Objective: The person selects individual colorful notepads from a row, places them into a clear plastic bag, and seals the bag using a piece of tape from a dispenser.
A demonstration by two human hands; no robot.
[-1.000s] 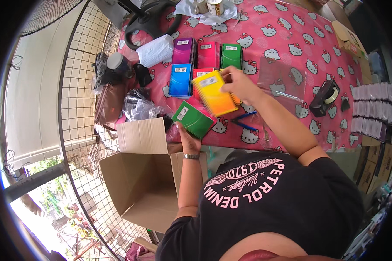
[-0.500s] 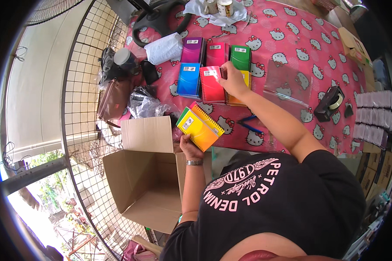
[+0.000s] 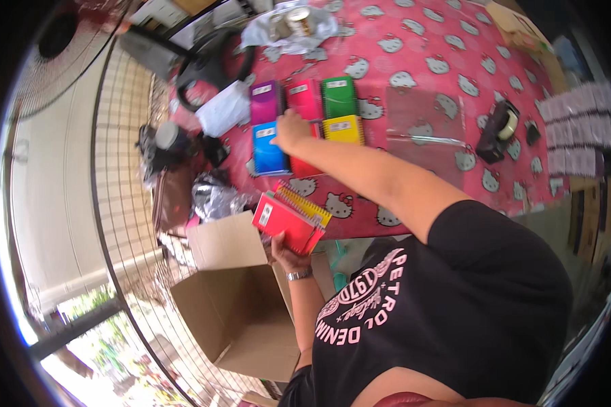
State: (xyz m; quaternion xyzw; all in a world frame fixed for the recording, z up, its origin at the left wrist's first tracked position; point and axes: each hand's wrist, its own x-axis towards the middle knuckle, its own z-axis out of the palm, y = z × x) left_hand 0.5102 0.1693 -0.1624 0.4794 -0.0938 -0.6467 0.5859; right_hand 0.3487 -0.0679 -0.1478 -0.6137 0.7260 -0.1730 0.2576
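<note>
While my left hand (image 3: 290,256) has its fingers clamped on a messy stack of red and yellow spiral-bound notebooks (image 3: 287,222), my right hand (image 3: 294,132) is at the blue spiral-bound notebook (image 3: 269,156) on the pink cat-print tablecloth (image 3: 364,195), can't tell if those fingers grip it

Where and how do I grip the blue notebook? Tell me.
Probably pinch the blue notebook by its near short edge, top and bottom, coming from the near side: it lies flat, that edge free, with the purple notebook beyond and a red notebook at its right.
</note>
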